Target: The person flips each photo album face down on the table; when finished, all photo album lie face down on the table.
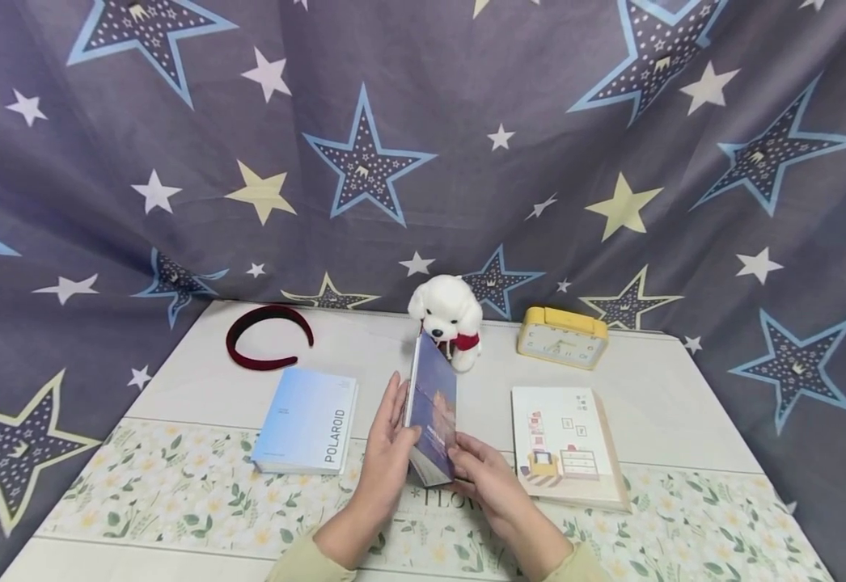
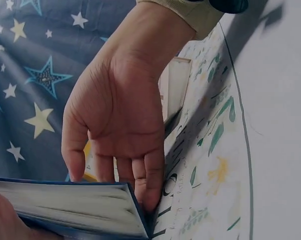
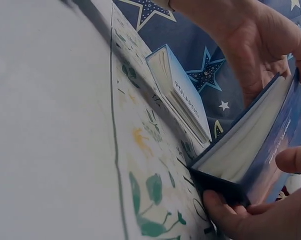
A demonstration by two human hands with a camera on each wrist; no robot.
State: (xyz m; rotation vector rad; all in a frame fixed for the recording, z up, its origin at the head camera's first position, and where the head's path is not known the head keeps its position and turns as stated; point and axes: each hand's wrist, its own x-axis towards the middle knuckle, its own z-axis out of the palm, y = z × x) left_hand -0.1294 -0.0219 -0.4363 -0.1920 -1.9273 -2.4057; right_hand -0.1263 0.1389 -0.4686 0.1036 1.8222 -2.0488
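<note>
A photo album with a dark blue-purple cover stands tilted on its edge between both hands, its lower end close over the table. My left hand grips its left side, thumb on the cover and fingers behind. At the lower right, my right hand holds the album, thumb by the cover and fingertips under the bottom edge. The right wrist view shows the pale pages slightly fanned between the covers. Left of the hands lies a light-blue album marked POLAROID; to their right is a white album with a room drawing.
A white plush dog with red on it sits behind the held album. At the back left lies a dark red headband, and a yellow clock stands at the back right. A starry curtain hangs behind the table.
</note>
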